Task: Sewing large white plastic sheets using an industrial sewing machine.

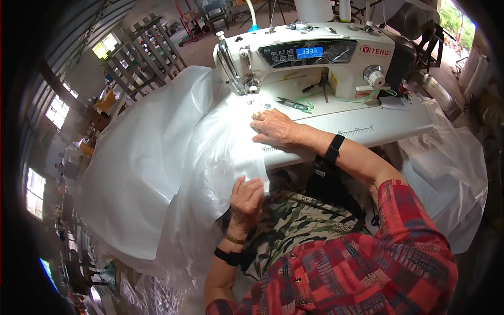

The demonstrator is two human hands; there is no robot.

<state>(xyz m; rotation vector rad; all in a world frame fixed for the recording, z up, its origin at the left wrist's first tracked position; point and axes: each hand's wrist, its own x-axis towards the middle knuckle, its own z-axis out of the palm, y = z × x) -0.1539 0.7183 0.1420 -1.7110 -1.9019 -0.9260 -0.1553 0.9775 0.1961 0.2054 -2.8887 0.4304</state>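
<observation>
A large, pale, translucent plastic sheet [142, 163] fills the left side, and its folds hang over the near edge of a long white metal machine bed [388, 118]. Its right border comes down between the two hands. Above it stands the head of a white sewing machine [349, 76], and the sheet passes under this, in strong light. Between the right hand and the machine's pillar, the dark pointed thread snips [293, 104] lie near the fingers, so the room there is narrow; further right the bed goes on to its end, where a second crumpled translucent sheet [451, 173] hangs.

The bare left hand [247, 202] touches the sheet close to its right border, with fingers half bent; I cannot tell if it pinches the plastic. The bare right hand [275, 128] rests on the sheet just before the needle area; its fingers are curled, and the glare hides whether they grip.

The left forearm rises from the lower edge, fingers pointing upward. The right forearm crosses the bed from the right, elbow bent, palm down, fingers pointing left.
</observation>
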